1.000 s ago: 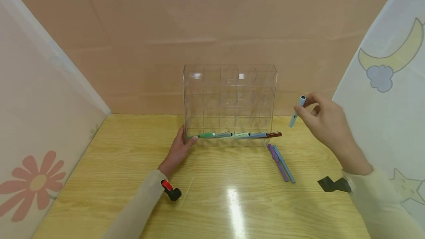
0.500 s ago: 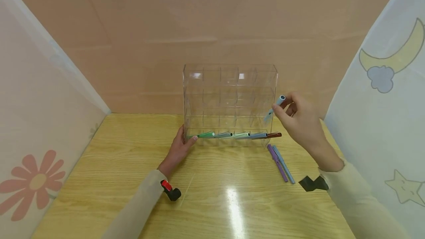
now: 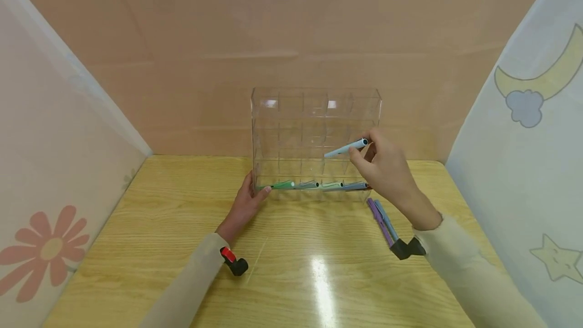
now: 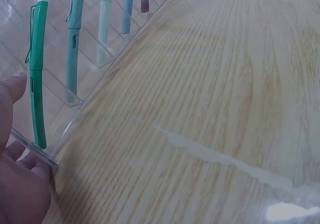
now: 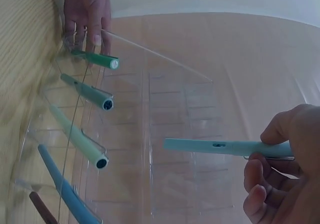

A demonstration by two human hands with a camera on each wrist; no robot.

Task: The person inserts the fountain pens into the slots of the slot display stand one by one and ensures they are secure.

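Observation:
A clear acrylic organizer [image 3: 314, 115] with a grid of compartments stands upright on the wooden table [image 3: 291, 267]. Its bottom row holds a green pen [image 3: 283, 185], a grey-teal pen [image 3: 308, 185], a mint pen [image 3: 332, 185] and a blue pen [image 3: 355, 186]. My left hand [image 3: 254, 194] grips the organizer's lower left corner, thumb in front beside the green pen [image 4: 36, 69]. My right hand [image 3: 366, 155] pinches a light blue pen [image 3: 345, 149] by its rear end. The pen [image 5: 220, 146] lies almost level, its tip at the front of the organizer's middle rows.
A purple pen [image 3: 380, 221] and a blue pen [image 3: 390, 226] lie side by side on the table, right of the organizer, under my right forearm. A flower-print cloth wall [image 3: 50, 247] stands at the left, a moon-print one [image 3: 533, 95] at the right.
My right hand has carried the light blue pen leftward from beside the organizer to its front and tipped it from steep to nearly level. The left hand has stayed put.

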